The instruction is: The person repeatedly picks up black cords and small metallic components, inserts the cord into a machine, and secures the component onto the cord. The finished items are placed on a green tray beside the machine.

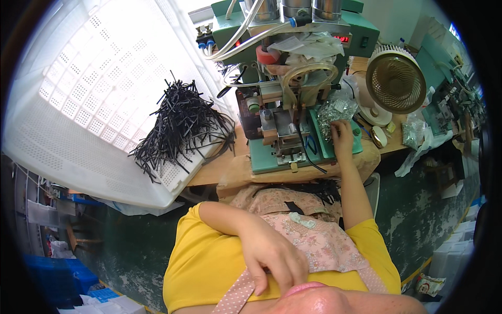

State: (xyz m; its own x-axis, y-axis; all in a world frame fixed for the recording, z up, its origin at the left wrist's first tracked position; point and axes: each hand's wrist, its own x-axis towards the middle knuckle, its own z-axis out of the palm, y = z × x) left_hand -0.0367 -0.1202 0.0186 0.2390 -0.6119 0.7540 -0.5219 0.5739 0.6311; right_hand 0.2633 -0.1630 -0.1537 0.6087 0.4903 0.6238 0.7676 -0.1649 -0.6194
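My right hand reaches forward to a clear plastic bag of small shiny metal pieces, on the right side of a green bench machine. Its fingers are bent together at the pieces; anything between them is too small to make out. Held against my chest, my left hand has curled fingers beside the dotted strap of my pink floral apron. Its fingertips are partly hidden. To the machine's left, a heap of black cord-like strips lies on a white perforated plastic crate.
A round fan stands right of the machine, with another bag of metal pieces beyond it. White air hoses run over the machine top. A black cable hangs at its front. More black strips lie by my lap.
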